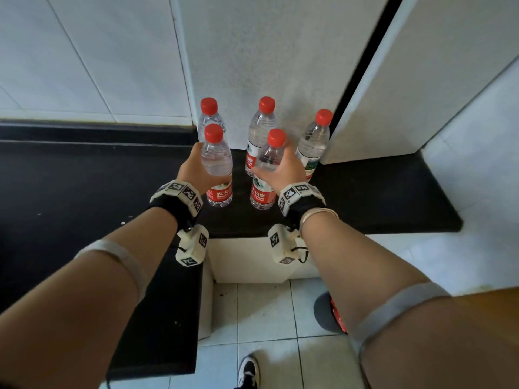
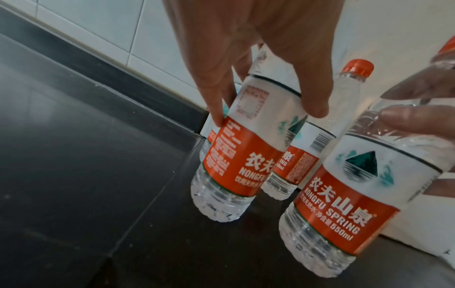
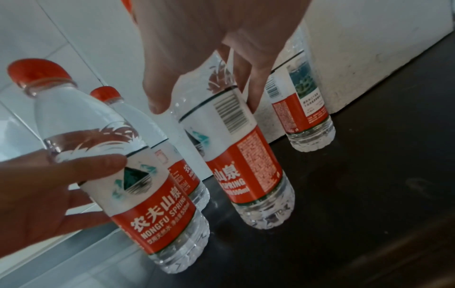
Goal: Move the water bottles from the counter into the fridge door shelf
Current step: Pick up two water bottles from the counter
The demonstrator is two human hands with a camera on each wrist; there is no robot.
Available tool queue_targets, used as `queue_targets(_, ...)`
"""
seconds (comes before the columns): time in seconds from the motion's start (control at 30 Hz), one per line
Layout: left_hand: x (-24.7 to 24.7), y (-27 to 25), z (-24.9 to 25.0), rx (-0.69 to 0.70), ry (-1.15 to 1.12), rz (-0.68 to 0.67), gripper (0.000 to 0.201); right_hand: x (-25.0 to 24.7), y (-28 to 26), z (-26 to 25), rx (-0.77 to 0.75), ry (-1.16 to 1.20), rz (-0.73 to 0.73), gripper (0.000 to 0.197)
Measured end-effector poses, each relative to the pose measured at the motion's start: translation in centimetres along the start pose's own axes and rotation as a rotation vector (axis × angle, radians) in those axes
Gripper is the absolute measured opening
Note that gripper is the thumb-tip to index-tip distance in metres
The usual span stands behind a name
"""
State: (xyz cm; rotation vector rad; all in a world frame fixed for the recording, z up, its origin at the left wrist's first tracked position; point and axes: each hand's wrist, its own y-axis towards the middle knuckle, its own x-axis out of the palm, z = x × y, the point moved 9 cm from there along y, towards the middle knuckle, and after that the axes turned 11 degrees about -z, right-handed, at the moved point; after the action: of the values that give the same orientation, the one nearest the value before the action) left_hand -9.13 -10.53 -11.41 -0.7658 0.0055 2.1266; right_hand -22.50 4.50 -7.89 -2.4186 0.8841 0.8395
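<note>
Five red-capped water bottles stand upright on the black tabletop (image 1: 379,197) beside a white wall, as a person takes the two nearest at once. Left hand (image 1: 193,169) has its fingers (image 2: 216,101) and thumb curled round the front left bottle (image 1: 217,164) at its upper body; right hand (image 1: 283,171) wraps the front right bottle (image 1: 266,169) the same way, fingers (image 3: 256,85) behind it and thumb in front. Both bottles keep their long axes vertical, caps above the hands, bases on or just off the surface; which cannot be told. Three more bottles (image 1: 259,133) wait just behind, beyond the fingers, none clearly nearer to either hand. No fridge door shelf appears in any view, so the carry is judged not yet begun
</note>
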Motion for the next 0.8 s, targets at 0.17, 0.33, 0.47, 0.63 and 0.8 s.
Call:
queue_targets(0.17,0.2,0.1,0.9,0.032,0.034,-0.027,0.084,-0.6,-0.5,-0.5,-0.012,-0.025,0.004,0.064)
queue_targets(0.33,1.1,-1.1,2.0,0.040,0.052,-0.074,0.085,-2.3,-2.4,-0.9,-0.010,-0.020,0.052,0.066)
queue_targets(0.47,2.1,-2.9,3.6,0.058,0.109,-0.121,0.094,-4.1,-5.3,-0.8,0.017,-0.002,0.103,0.063)
queue_targets(0.63,3.9,-6.4,6.2,0.155,0.118,-0.185,0.089,-5.9,-10.7,0.7,0.109,0.019,0.193,0.066)
queue_targets(0.8,8.0,-10.1,8.1,0.222,0.157,-0.322,0.095,-8.2,-17.7,3.1,0.191,0.038,0.300,0.061)
